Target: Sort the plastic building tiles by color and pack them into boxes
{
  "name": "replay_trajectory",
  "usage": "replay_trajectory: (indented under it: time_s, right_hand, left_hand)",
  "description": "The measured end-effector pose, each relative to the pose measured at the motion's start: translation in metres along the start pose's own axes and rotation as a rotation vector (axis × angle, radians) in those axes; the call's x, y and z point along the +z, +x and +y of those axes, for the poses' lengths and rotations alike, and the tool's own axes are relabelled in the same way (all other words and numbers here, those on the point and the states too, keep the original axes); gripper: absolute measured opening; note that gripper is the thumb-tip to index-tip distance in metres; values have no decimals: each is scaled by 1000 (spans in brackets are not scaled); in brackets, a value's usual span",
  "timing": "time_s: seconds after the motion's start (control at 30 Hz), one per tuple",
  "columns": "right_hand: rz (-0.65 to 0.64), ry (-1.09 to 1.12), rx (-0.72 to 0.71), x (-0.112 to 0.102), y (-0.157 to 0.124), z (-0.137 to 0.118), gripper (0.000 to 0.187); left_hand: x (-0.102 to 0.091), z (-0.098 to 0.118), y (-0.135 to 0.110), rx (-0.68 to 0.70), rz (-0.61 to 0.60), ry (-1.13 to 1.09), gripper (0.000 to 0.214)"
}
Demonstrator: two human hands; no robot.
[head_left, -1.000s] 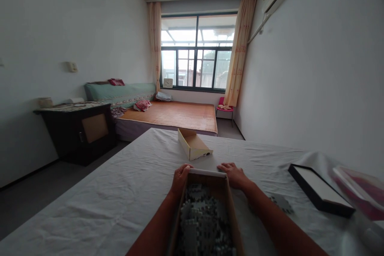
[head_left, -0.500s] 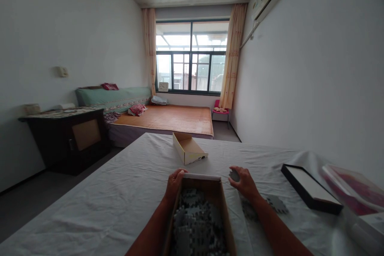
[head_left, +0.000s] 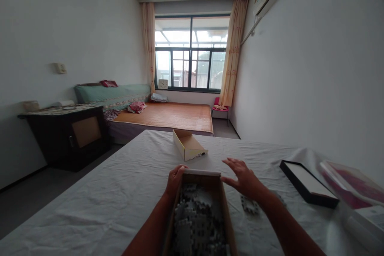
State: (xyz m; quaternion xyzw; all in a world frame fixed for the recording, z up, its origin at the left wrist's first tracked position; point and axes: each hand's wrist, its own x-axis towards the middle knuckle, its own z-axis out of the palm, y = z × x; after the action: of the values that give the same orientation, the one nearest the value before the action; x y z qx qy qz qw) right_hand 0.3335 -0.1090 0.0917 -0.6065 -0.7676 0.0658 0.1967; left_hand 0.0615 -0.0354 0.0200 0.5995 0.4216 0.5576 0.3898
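Observation:
A long cardboard box point(head_left: 225, 212) full of grey puzzle pieces point(head_left: 196, 224) lies on the white-covered table point(head_left: 114, 204) right in front of me. My left hand point(head_left: 175, 179) is curled around the box's far left corner. My right hand point(head_left: 243, 178) hovers just right of the far end, fingers spread, holding nothing. A few loose grey puzzle pieces point(head_left: 249, 206) lie on the cloth under my right forearm.
The empty box lid point(head_left: 189, 145) sits farther out on the table. A black-framed board point(head_left: 307, 186) and a clear plastic-wrapped red item point(head_left: 354, 188) lie at the right. Beyond stand a dark cabinet point(head_left: 66, 134), a bed with a mat point(head_left: 168, 116) and a pink chair point(head_left: 220, 109).
My right hand left the box's far right corner, moved right to the loose pieces, then lifted with fingers spread. The left hand kept its hold on the box.

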Motion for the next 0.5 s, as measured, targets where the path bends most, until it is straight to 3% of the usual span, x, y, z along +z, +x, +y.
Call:
replay_trajectory:
  time_s: [0.1,0.2,0.33,0.5]
  right_hand:
    - [-159,-157,194,20,-22,51,78]
    - [-240,-215,240,46,-46,79,79]
    - [-109,-305,246,68,-47,84,61]
    - [-58,-301,170,64,-12,78,45]
  left_hand:
    - [0,-4,1,9,0,-13,34]
    - [1,-6,3,14,-10,-33,35]
    - [1,-5,3,4,-9,-40,36]
    - [1,-4,2,-20,-1,-61,36]
